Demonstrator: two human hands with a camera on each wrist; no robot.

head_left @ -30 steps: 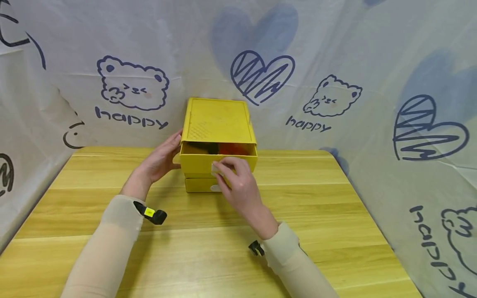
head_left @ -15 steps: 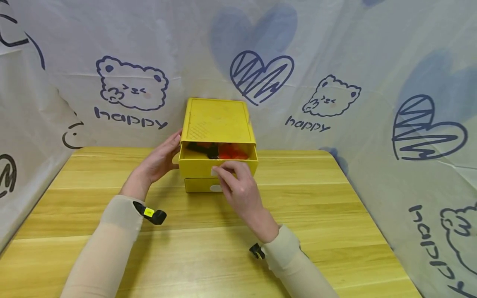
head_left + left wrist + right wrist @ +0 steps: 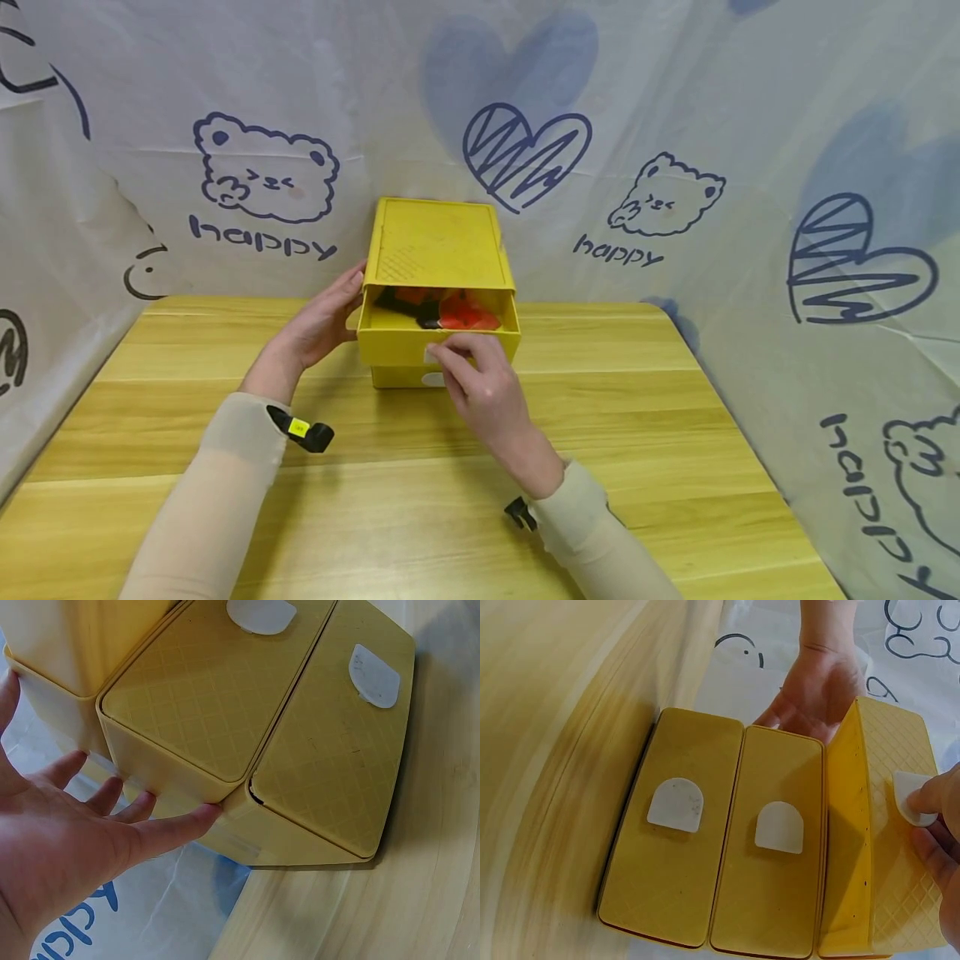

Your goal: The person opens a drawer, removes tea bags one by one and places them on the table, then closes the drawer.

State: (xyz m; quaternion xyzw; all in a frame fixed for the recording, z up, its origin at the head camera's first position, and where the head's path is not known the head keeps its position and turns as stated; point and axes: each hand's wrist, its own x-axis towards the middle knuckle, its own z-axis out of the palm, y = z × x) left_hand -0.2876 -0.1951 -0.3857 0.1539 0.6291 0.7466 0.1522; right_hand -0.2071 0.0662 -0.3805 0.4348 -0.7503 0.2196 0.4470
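Note:
A yellow drawer box stands at the back of the table. Its top drawer is pulled partly out, and black and red things show inside; their kind is unclear. With thumb and fingers my right hand pinches the white tab handle on that drawer's front. The left hand rests against the box's left side, fingers spread and fairly straight. Two lower drawers, each with a white tab, are closed in the right wrist view, the middle drawer and the bottom drawer.
The wooden table carries the box near its back edge. Behind it and at both sides hangs a pale cloth printed with hearts, bears and the word happy. A black wrist strap is on the left sleeve.
My right hand has drawn the top drawer further out toward me, so more of the red and black contents shows. The left hand has stayed at the box's side.

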